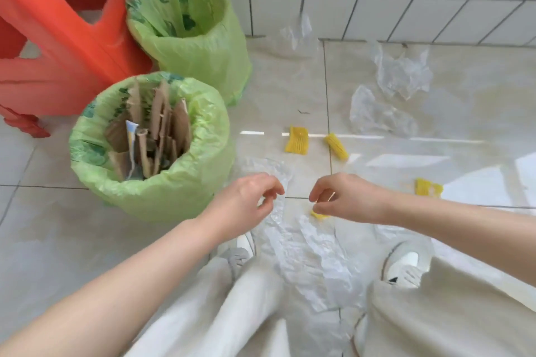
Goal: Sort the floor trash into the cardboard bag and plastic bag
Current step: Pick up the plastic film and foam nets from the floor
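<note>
head view looks down on a long clear plastic sheet (307, 243) crumpled on the floor tiles (43, 240) between the person's shoes. left hand (246, 200) pinches its upper edge with curled fingers; right hand (345, 197) is curled too, fingertips nearly together just above a yellow foam net (319, 214), though whether it grips anything i cannot tell. just left stands the cardboard bag (150, 191), green and stuffed with upright brown pieces, and behind it the plastic bag (203, 49), also green. three more yellow nets (296, 140) and clear wrappers (403, 72) lie further right. a red stool (58, 38) stands at the wall.
</note>
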`<action>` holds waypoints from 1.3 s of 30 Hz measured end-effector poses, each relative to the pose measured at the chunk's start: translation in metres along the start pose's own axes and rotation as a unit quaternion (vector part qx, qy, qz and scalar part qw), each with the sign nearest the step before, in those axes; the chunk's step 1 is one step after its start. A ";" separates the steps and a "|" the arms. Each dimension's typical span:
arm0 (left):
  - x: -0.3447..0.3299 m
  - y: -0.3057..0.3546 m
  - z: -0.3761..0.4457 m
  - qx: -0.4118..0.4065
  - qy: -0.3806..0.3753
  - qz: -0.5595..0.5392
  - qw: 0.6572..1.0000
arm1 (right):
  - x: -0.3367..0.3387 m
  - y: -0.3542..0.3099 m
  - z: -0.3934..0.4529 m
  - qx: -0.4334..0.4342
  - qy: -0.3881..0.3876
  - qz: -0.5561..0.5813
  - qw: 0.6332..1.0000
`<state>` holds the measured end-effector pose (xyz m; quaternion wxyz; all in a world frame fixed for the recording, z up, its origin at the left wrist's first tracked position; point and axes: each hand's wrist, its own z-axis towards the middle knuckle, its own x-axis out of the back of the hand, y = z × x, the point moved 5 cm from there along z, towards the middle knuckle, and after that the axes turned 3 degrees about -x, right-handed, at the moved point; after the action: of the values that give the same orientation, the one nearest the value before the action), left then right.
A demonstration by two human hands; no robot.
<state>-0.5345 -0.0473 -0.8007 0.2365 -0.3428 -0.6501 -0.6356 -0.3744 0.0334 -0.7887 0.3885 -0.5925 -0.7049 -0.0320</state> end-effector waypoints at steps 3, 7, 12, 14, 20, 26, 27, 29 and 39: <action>-0.049 -0.003 0.010 -0.023 -0.125 0.053 0.991 | -0.033 0.041 0.009 0.003 -0.004 0.012 1.000; -0.105 -0.001 0.004 -0.093 -0.282 0.158 0.942 | -0.074 0.084 0.015 0.028 0.011 -0.069 0.997; -0.147 -0.001 -0.012 -0.244 -0.386 0.210 0.864 | -0.130 0.120 0.014 0.008 -0.004 -0.171 0.985; -0.157 -0.001 -0.011 -0.286 -0.425 0.247 0.822 | -0.147 0.128 0.013 -0.035 -0.017 -0.178 0.983; -0.197 0.001 -0.002 -0.169 -0.452 0.346 0.805 | -0.155 0.145 0.016 -0.129 0.034 -0.181 0.974; -0.196 -0.007 -0.002 -0.179 -0.274 0.338 0.882 | -0.131 0.166 0.020 -0.171 0.137 -0.153 0.964; -0.194 -0.013 -0.004 -0.190 -0.253 0.343 0.885 | -0.129 0.167 0.018 -0.169 0.151 -0.154 0.962; -0.190 -0.023 -0.009 -0.200 -0.224 0.354 0.886 | -0.129 0.165 0.015 -0.167 0.170 -0.155 0.959; -0.180 -0.029 0.017 -0.134 -0.117 0.303 0.936 | -0.115 0.169 0.020 -0.162 0.249 -0.145 0.944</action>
<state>-0.4367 -0.0550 -0.9549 0.2922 -0.6241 -0.4468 -0.5706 -0.2393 -0.0002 -0.9402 0.4421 -0.5120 -0.6490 -0.3482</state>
